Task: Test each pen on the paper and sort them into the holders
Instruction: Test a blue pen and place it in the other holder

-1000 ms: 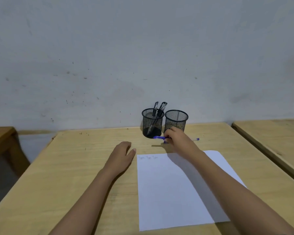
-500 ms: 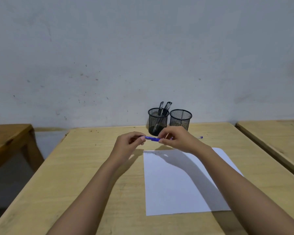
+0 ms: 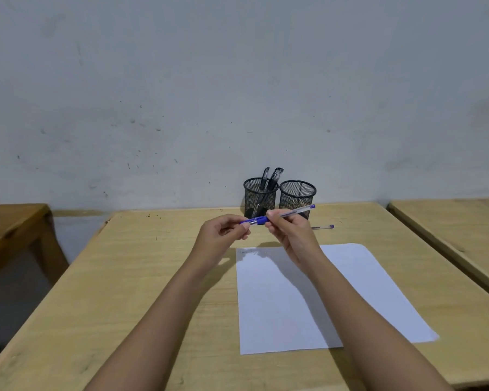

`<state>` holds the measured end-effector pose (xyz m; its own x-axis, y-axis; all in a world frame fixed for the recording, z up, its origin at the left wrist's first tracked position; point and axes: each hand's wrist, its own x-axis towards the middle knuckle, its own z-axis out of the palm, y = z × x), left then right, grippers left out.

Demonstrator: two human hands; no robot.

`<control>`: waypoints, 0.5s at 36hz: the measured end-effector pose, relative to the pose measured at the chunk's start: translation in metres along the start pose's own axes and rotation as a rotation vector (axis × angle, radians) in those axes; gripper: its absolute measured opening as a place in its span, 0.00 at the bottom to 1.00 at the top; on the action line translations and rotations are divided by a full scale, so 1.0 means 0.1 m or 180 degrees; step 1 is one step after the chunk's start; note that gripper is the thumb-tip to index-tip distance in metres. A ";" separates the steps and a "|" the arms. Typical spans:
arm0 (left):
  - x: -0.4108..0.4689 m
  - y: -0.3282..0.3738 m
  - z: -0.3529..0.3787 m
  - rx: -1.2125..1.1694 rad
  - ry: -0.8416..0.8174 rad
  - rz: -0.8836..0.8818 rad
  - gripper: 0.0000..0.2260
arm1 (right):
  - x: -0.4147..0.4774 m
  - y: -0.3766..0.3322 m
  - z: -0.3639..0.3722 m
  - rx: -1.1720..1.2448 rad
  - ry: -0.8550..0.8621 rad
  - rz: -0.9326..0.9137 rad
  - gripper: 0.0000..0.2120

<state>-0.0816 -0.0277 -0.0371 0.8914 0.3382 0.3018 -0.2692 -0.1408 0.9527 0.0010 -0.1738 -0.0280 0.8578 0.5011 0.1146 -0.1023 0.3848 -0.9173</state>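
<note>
Pale, scuffed wall behind, and a light wooden tabletop (image 3: 141, 277) below it, carrying everything in play. At the centre a blue pen (image 3: 283, 214) is held up off the tabletop, tilted slightly, well in front of the holders. Its clear barrel is pinched by the right hand (image 3: 291, 230), while its blue cap end is pinched in a narrow grip by the left hand (image 3: 223, 232): a two-handed hold that looks set for pulling the cap off, so that the tip can be tried.

Directly beneath lies the sheet of paper (image 3: 308, 300), flat on the tabletop, with faint scribbles at its upper left corner, kept close under the hands for the test stroke. A second pen (image 3: 323, 227) is seen lying on the tabletop just beyond the right hand, apparently waiting its turn.

Against the wall two black mesh holders are stood side by side: the left holder (image 3: 260, 197) is already loaded with two dark pens (image 3: 271, 179), the right holder (image 3: 297, 194) appears empty. Sorting is judged part done, with this pen untested.
</note>
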 end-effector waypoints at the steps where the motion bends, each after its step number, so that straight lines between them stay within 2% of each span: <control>1: 0.00 0.00 0.00 0.0059 -0.0038 -0.0002 0.05 | 0.01 0.00 0.01 -0.0081 -0.0047 -0.0004 0.03; 9: 0.00 0.01 -0.01 0.0563 0.0033 0.0055 0.06 | 0.10 -0.05 0.00 -0.0333 -0.0109 0.0124 0.05; 18: -0.01 0.02 -0.08 0.0834 -0.0180 -0.0071 0.06 | 0.16 -0.02 -0.08 -0.0283 -0.0242 0.0279 0.05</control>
<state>-0.0858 -0.0207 -0.0346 0.9170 0.2924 0.2715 -0.1523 -0.3724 0.9155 0.0184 -0.1726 -0.0273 0.8065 0.5884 0.0580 -0.1272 0.2685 -0.9548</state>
